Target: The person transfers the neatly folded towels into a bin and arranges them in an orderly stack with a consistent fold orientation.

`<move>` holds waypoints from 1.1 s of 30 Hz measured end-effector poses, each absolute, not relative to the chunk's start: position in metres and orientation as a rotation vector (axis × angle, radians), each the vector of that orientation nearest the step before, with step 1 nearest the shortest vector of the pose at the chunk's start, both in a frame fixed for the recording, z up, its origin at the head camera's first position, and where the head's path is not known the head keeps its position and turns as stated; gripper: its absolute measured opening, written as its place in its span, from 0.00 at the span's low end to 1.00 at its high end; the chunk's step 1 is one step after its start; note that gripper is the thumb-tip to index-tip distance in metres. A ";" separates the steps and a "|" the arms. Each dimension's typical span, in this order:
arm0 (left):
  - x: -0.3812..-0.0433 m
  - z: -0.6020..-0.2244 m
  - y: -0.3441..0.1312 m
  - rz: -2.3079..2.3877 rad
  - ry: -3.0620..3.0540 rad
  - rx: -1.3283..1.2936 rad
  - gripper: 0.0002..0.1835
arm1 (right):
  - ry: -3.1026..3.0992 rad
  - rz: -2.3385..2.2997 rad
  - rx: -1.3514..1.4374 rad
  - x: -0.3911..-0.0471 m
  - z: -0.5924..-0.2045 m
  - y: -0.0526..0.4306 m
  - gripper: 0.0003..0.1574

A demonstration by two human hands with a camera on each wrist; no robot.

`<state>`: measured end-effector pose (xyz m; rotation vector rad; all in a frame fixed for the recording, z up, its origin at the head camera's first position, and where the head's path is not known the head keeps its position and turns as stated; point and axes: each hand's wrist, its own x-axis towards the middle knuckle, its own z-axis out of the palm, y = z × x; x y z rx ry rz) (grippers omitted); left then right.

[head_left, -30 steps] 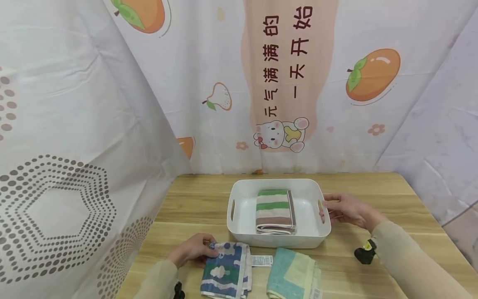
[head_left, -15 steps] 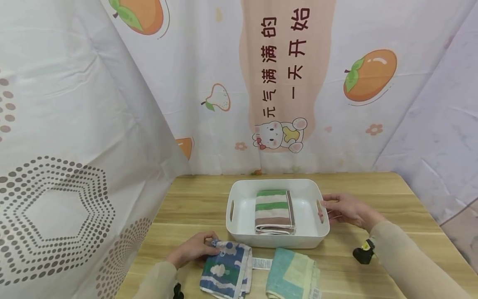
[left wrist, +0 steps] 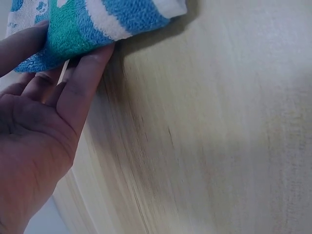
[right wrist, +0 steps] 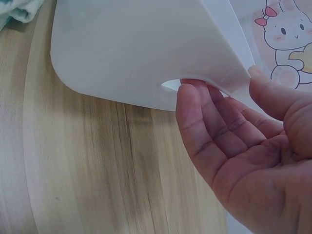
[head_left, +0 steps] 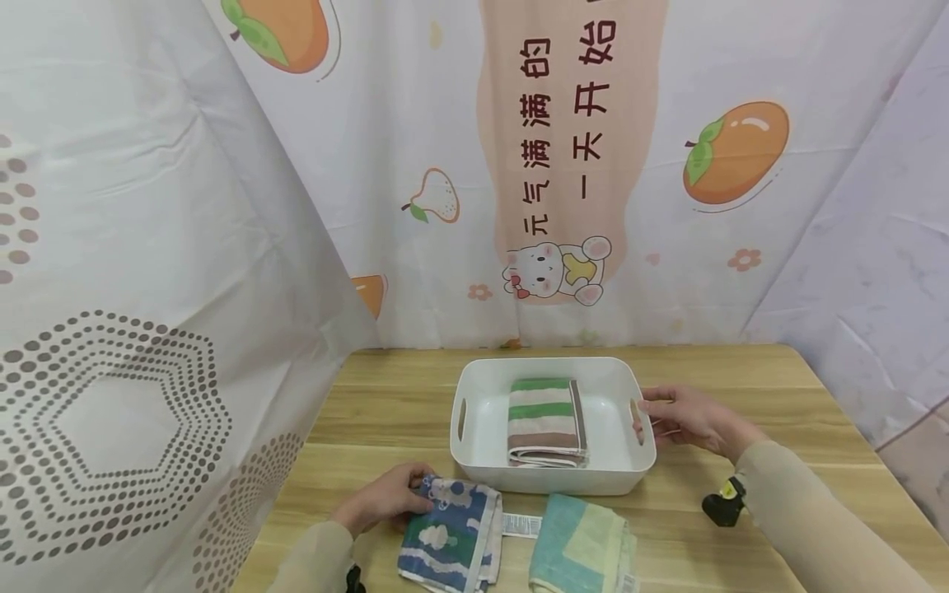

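Observation:
My left hand (head_left: 389, 496) pinches the left edge of a folded blue towel (head_left: 451, 539) with green and white patterns. In the left wrist view the thumb lies on top of the terry cloth (left wrist: 73, 27) and the fingers (left wrist: 85, 83) reach beneath it. At the far side, my right hand (head_left: 689, 418) holds the right end of a white plastic basket (head_left: 549, 480). Its fingers (right wrist: 192, 114) go into the handle hole, while the thumb is at the rim in the right wrist view. Inside the basket lies a folded towel (head_left: 544, 420) striped green, white and brown.
To the right of the blue towel is a folded teal and yellow towel (head_left: 582, 543), just in front of the basket. A white printed label (head_left: 521, 525) shows between the two. Patterned curtains (head_left: 415, 272) hang behind and left of the wooden table (head_left: 393, 420).
The blue towel's far edge has shifted slightly to the right at the left hand. The right hand stays at the basket handle, and the basket and other towels lie as before.

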<state>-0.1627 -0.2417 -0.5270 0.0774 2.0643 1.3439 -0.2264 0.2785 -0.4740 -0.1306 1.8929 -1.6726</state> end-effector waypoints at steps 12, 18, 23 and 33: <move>-0.161 -0.525 -0.237 1.340 2.156 0.140 0.18 | 1.885 -1.668 -0.120 -0.227 -0.473 0.277 0.44; -0.162 -0.524 -0.233 1.333 2.232 0.165 0.17 | 1.888 -1.668 -0.119 -0.227 -0.474 0.277 0.44; -0.164 -0.521 -0.229 1.384 2.232 0.186 0.15 | 1.881 -1.672 -0.124 -0.227 -0.475 0.278 0.44; -0.166 -0.512 -0.221 1.441 2.251 0.234 0.13 | 1.883 -1.669 -0.116 -0.226 -0.474 0.279 0.44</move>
